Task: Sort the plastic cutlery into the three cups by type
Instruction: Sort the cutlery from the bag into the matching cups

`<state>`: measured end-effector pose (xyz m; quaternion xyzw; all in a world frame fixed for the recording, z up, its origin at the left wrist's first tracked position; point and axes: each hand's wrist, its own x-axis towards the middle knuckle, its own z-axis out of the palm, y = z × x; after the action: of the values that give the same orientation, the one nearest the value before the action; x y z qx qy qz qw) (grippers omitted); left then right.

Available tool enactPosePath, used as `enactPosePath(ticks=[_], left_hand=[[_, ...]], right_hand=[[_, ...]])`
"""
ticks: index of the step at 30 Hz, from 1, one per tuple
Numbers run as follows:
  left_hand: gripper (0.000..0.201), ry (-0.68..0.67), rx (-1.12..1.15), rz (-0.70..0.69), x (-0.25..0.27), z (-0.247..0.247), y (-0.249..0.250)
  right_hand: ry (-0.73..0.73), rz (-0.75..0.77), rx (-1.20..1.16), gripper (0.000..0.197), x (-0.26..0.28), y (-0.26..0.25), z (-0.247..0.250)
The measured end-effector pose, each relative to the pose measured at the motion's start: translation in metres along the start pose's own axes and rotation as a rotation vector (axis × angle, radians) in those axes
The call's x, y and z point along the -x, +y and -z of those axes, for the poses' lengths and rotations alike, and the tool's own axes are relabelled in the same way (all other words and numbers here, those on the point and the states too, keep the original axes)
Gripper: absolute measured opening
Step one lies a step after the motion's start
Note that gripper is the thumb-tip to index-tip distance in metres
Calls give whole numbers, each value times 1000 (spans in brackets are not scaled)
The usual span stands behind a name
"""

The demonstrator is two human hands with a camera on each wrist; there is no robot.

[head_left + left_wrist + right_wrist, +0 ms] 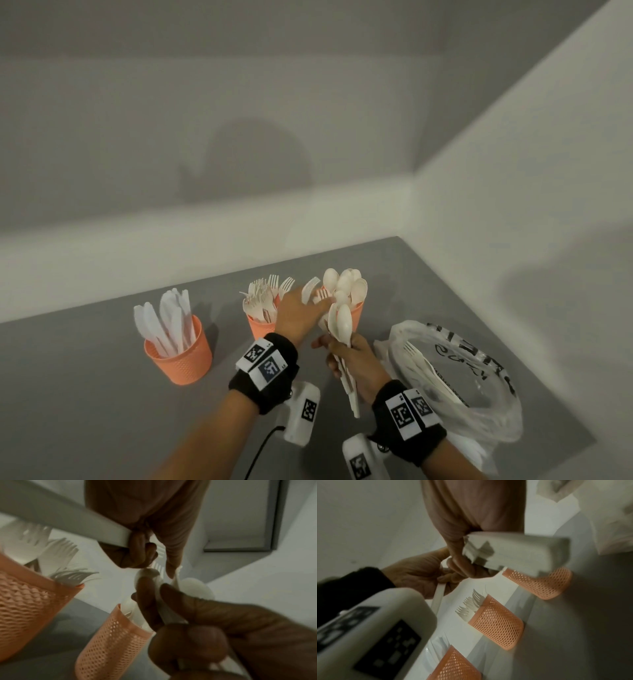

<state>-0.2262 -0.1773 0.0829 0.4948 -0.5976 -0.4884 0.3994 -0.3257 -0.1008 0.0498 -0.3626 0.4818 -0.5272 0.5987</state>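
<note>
Three orange mesh cups stand in a row on the grey table. The left cup [178,356] holds knives, the middle cup [262,325] forks, and the right cup [358,313] spoons. My right hand [347,359] grips a bundle of white spoons [342,320] upright by the handles, in front of the spoon cup. My left hand [301,315] holds one white fork [310,290] with curled fingers [144,547], its forefinger reaching to the bundle. The bundle's handle ends [513,550] show in the right wrist view.
A clear plastic bag [479,387] with printed letters lies at the right near the table's edge, with more forks [421,359] inside. White walls close off the table at the back and right. Bare grey table lies in front of the knife cup.
</note>
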Motion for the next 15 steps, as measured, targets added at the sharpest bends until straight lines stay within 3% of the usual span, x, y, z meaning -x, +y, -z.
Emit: enactPosePath(ticks=[7, 10, 15], left_hand=[[25, 103, -196, -25, -17, 1, -3], [45, 221, -26, 38, -23, 6, -3], [33, 468, 345, 136, -23, 22, -3]], right_hand=[[43, -16, 132, 26, 4, 2, 6], [52, -42, 161, 15, 5, 2, 8], [90, -64, 209, 21, 6, -2, 10]])
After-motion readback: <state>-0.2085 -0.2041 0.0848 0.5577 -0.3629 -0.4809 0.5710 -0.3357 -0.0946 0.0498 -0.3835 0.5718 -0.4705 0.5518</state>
